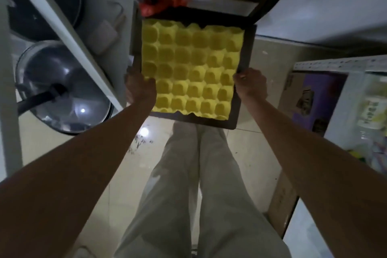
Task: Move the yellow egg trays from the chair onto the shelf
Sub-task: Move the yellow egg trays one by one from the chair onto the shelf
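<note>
The yellow egg tray (191,69) lies flat on the dark seat of the chair (245,63), its cups facing up. The left hand (140,88) is closed around the tray's left edge, and the right hand (250,86) grips at the right side, though whether it holds tray or seat edge cannot be told. A metal shelf (62,25) with a pan (62,88) stands just left of the chair.
</note>
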Demonstrator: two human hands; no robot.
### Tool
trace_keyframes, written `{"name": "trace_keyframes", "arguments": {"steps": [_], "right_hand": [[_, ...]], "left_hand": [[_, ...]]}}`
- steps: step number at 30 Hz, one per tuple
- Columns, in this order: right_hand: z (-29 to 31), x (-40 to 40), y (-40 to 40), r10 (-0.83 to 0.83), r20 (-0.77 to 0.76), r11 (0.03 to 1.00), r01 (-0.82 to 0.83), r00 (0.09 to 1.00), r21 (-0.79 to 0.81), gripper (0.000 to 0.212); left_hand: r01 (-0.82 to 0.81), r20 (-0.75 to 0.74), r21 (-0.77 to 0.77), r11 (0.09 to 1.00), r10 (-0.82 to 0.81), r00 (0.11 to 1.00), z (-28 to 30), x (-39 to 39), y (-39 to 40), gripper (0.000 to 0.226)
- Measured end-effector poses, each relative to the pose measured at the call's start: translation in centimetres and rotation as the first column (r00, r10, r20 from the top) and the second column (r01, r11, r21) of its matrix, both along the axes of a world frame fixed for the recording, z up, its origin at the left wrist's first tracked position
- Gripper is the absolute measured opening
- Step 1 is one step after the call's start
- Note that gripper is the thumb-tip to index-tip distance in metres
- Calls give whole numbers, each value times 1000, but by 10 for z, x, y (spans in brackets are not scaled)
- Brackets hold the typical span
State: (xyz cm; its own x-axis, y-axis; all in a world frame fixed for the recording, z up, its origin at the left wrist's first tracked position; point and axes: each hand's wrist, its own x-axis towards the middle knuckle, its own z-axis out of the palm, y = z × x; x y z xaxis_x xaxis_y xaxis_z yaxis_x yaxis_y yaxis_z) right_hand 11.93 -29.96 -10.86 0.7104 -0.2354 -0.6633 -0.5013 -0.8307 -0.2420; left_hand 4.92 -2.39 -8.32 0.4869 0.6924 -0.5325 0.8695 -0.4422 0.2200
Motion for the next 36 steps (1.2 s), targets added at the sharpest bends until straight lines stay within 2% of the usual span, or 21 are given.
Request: {"name": "trace_keyframes", "arguments": {"steps": [3,5,9,11,14,18,23,27,32,34,36], "right_hand": [[-3,-10,12,65,117,993,-52,991,-109,24],[-4,-18,15,112,133,986,-93,985,-137,21],[-10,-25,17,53,156,986,-27,986,-166,26],[-9,-26,21,71,182,979,-33,981,-202,25],[-7,-28,24,119,195,964,-66,974,-258,24],[-4,-28,26,135,207,957,-73,969,-282,21],[8,-31,28,149,227,962,-88,962,-257,21],[29,-38,25,101,252,982,-56,962,-181,18],[89,-59,16,-67,288,989,103,955,-110,22],[113,-78,0,-148,328,980,182,933,-76,20],[138,-103,-20,-256,369,960,280,894,-14,18]], "left_hand": [[-55,7,33,998,55,998,-3,5,5,43],[-22,3,13,1000,22,1000,-9,4,9,40],[-29,51,-14,999,30,998,-18,-1,23,22],[-68,47,-52,996,70,996,-20,-2,28,23],[-49,9,-63,997,50,999,-25,0,34,29],[-36,-15,-37,999,36,999,-25,2,36,14],[-71,-20,-35,997,70,997,-8,6,40,27],[-22,9,-16,1000,23,1000,20,5,43,31],[58,120,3,998,-58,991,78,-2,34,32],[116,142,-28,993,-110,984,101,-5,18,27],[174,168,-125,977,-152,974,124,-9,-5,28]]}}
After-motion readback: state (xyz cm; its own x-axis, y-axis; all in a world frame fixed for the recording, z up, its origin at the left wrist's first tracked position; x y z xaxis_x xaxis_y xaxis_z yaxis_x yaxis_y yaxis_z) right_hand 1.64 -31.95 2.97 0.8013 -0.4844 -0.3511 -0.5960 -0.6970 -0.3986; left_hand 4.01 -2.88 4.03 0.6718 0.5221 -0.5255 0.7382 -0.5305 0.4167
